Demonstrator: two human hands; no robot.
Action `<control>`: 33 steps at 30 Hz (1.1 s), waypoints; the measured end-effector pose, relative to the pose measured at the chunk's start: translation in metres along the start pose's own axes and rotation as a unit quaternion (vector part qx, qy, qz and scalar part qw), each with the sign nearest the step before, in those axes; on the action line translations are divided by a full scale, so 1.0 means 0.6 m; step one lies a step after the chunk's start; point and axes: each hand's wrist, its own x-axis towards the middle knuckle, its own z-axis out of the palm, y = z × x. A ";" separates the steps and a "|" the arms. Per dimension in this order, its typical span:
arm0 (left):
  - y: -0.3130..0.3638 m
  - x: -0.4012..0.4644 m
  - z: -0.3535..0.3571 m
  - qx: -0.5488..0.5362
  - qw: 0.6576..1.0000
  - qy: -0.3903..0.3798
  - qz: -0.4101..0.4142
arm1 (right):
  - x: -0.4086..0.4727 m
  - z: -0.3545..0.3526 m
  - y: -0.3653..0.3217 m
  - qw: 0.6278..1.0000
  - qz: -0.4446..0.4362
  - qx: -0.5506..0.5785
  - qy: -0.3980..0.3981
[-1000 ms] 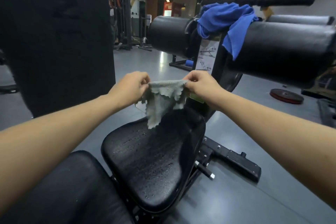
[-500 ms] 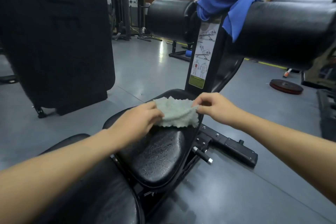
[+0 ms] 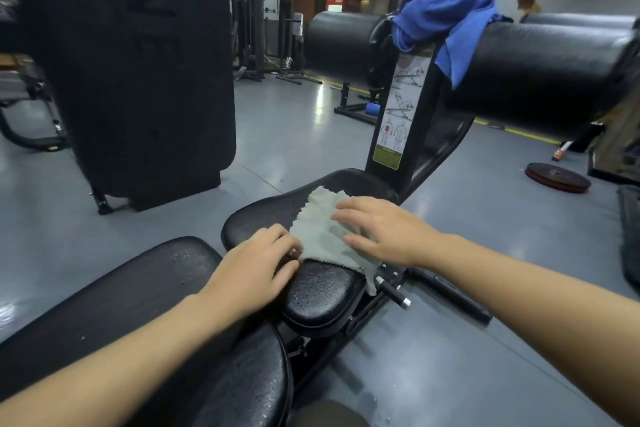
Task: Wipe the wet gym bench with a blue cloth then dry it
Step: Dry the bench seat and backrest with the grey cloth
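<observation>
A pale grey-green cloth (image 3: pixel 320 229) lies spread on the black bench seat (image 3: pixel 322 291), whose surface is beaded with water drops. My right hand (image 3: pixel 384 230) rests flat on the cloth with fingers apart. My left hand (image 3: pixel 258 265) lies on the seat at the cloth's near-left edge, fingertips touching that edge. A blue cloth (image 3: pixel 440 21) hangs draped over the top of the upright post between the two black roller pads (image 3: pixel 540 76). The long back pad (image 3: pixel 114 308) lies nearer to me, also spotted with drops.
A tall black padded machine (image 3: pixel 138 73) stands to the left on the grey floor. A weight plate (image 3: pixel 557 177) lies on the floor at right. The bench's adjustment pin (image 3: pixel 393 290) sticks out under the seat's right side. More gym racks stand at the back.
The grey-green cloth, held up in the air between both hands, has come down and been laid flat on the seat. Both hands have let go of its corners and now press down.
</observation>
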 end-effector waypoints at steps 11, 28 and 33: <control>-0.128 0.015 0.017 -0.022 0.987 -0.011 -0.161 | 0.090 0.074 0.005 0.998 -0.007 -0.024 -0.062; -0.160 0.002 0.035 -0.054 0.988 -0.002 -0.142 | 0.216 0.061 0.101 0.992 0.072 -0.072 -0.071; -0.152 0.000 0.030 -0.056 0.987 -0.007 -0.147 | 0.173 0.068 0.071 0.991 0.103 -0.064 -0.063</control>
